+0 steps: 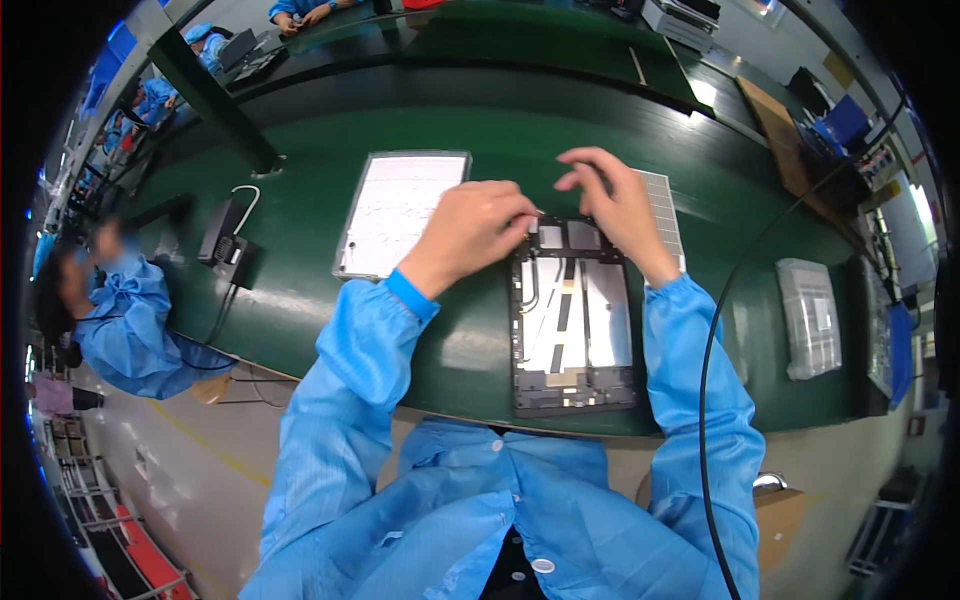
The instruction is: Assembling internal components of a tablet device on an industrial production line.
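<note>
Green desk (300, 300) in a busy workshop, with an opened tablet (572, 320) lying right in front of the person, long axis running roughly 12 to 6 o'clock. Left hand (468, 228) is the nearer one: fingertips pinched together right at the tablet's 11 o'clock corner, though I can't tell if anything's between them. So most of the tablet lies toward 4 o'clock from that hand. Right hand (612, 200) hangs around its 1 o'clock corner, fingers loosely curled and apart, nothing visible in them. White sheet (405, 212) sits at 10 o'clock, bagged pack (812, 320) at 3.
</note>
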A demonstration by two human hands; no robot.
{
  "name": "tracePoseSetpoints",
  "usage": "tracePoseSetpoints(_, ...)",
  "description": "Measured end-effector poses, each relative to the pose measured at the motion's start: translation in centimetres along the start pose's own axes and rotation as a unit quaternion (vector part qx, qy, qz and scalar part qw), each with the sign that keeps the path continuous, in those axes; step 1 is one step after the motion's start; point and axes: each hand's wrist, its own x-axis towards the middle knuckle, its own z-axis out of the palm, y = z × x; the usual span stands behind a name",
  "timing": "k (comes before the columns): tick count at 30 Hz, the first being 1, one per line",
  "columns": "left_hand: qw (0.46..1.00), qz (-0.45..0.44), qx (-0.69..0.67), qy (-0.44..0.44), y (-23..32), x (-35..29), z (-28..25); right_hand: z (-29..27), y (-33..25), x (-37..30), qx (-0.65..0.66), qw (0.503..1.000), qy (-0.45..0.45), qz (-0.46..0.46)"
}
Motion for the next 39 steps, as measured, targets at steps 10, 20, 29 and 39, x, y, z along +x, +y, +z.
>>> tracePoseSetpoints(10, 0.981, 0.151, 0.050, -0.113, 4.6, 3.6, 8.7, -5.1, 4.8, -9.5, -0.006, 0.991, 0.122, 0.054)
tracePoseSetpoints(20, 0.914, 0.244, 0.273, -0.176, 7.6, 3.9, 8.1, -4.3, 5.0, -10.0, -0.054, 0.994, 0.058, 0.078)
tracePoseSetpoints(29, 0.983, -0.056, -0.063, -0.162, 6.0, 2.7, 7.1, -4.6, 5.3, -9.2, -0.038, 0.992, 0.017, 0.120)
tracePoseSetpoints(39, 0.976, -0.142, -0.085, -0.142, 5.7, 3.8, 8.3, -4.6, 5.0, -8.7, -0.076, 0.987, 0.020, 0.138)
